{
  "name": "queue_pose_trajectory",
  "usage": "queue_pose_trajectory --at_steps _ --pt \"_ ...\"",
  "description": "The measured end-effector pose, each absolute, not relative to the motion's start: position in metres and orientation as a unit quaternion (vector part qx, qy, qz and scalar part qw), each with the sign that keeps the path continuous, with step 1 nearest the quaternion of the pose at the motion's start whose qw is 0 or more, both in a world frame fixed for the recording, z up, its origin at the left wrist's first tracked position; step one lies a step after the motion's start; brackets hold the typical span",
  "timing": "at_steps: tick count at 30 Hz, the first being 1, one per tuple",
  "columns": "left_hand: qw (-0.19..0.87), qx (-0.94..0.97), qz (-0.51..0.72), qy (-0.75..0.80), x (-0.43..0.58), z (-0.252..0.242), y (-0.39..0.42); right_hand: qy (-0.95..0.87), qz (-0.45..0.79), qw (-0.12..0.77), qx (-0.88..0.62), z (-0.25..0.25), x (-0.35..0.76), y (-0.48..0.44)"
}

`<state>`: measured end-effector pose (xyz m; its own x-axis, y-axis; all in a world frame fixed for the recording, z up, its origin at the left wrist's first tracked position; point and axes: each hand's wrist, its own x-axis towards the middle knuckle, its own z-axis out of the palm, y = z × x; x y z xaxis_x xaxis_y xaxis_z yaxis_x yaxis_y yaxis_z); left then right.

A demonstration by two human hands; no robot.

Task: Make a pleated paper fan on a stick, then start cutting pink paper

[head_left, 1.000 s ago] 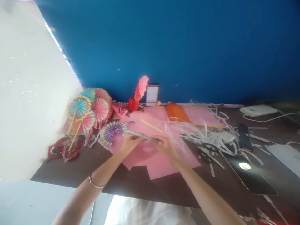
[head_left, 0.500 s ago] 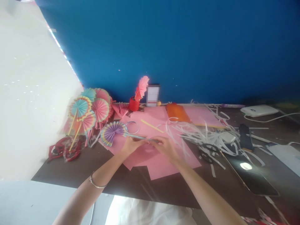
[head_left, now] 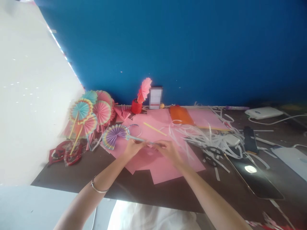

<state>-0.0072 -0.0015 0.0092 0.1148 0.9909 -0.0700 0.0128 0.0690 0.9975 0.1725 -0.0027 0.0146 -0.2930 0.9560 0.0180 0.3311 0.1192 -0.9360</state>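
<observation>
My left hand (head_left: 133,147) and my right hand (head_left: 168,149) meet over a pink paper sheet (head_left: 163,163) on the dark table (head_left: 100,166). Both pinch a small pink piece of paper (head_left: 151,145) held between their fingertips. A purple pleated paper fan (head_left: 113,135) on a thin grey stick lies just beyond my left hand, its stick running toward my fingers. A silver bangle circles my left wrist.
Several colourful paper fans (head_left: 88,113) are piled at the left. A red cup (head_left: 136,107) holds a pink fan at the back by the blue wall. White paper strips (head_left: 206,135), an orange sheet (head_left: 181,115), a phone (head_left: 255,177) and a white charger (head_left: 262,112) lie to the right.
My hands have drawn a little closer together over the pink sheet; the fingertips now pinch the small pink piece. Nothing else has moved.
</observation>
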Motion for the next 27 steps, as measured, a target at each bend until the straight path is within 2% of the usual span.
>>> queue_pose_trajectory --at_steps 7,11,18,23,25,27 --pt "0.524 0.55 0.42 0.497 -0.009 0.009 -0.003 -0.668 0.449 0.348 -0.48 0.015 0.172 -0.004" --pt "0.521 0.531 0.443 0.501 -0.007 0.01 -0.004 -0.66 0.454 0.366 -0.473 0.017 0.172 -0.003" --pt "0.596 0.479 0.471 0.44 -0.008 0.015 -0.004 -0.643 0.473 0.36 -0.483 0.016 0.176 -0.001" --pt "0.609 0.483 0.462 0.427 -0.01 0.014 -0.003 -0.647 0.463 0.367 -0.482 0.016 0.179 0.002" --pt "0.569 0.481 0.493 0.449 -0.014 0.013 -0.001 -0.64 0.416 0.405 -0.503 0.016 0.185 0.007" --pt "0.457 0.506 0.534 0.5 -0.02 0.013 0.003 -0.623 0.339 0.449 -0.544 0.015 0.193 0.012"
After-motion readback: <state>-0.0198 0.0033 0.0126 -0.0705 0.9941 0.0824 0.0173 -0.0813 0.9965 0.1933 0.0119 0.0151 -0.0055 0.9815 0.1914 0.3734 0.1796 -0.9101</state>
